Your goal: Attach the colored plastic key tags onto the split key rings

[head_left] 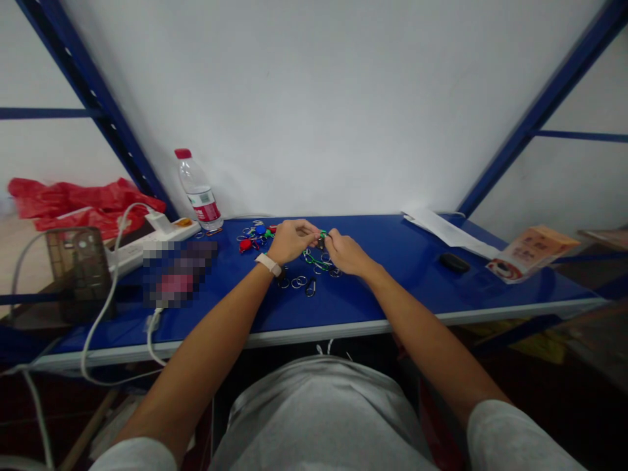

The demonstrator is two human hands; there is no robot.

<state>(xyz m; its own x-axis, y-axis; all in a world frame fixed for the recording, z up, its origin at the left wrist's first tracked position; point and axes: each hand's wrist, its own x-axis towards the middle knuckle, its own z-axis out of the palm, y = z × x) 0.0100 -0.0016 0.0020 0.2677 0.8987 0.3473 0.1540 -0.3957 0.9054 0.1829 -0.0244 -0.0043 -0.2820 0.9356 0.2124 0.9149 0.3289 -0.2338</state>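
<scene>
Over the middle of the blue table, my left hand [290, 242] and my right hand [347, 252] meet with fingers pinched together. Between them is a small green carabiner [323, 234] with a dark piece by it; finer detail is too small to make out. Under and beside my right hand lie green carabiners [316, 261] and metal rings. Closer to me are loose split rings [298, 282] and a black carabiner [311, 286]. Left of my left hand sits a pile of red, blue and green badge reels [258, 235] with rings.
A water bottle [200, 193], a power strip [142, 245] with white cables and a blurred-out phone-like object [181, 275] occupy the left. On the right are white papers [446, 232], a black oval object [454, 263] and a printed packet [532, 254]. Blue frame posts flank the table [373, 301].
</scene>
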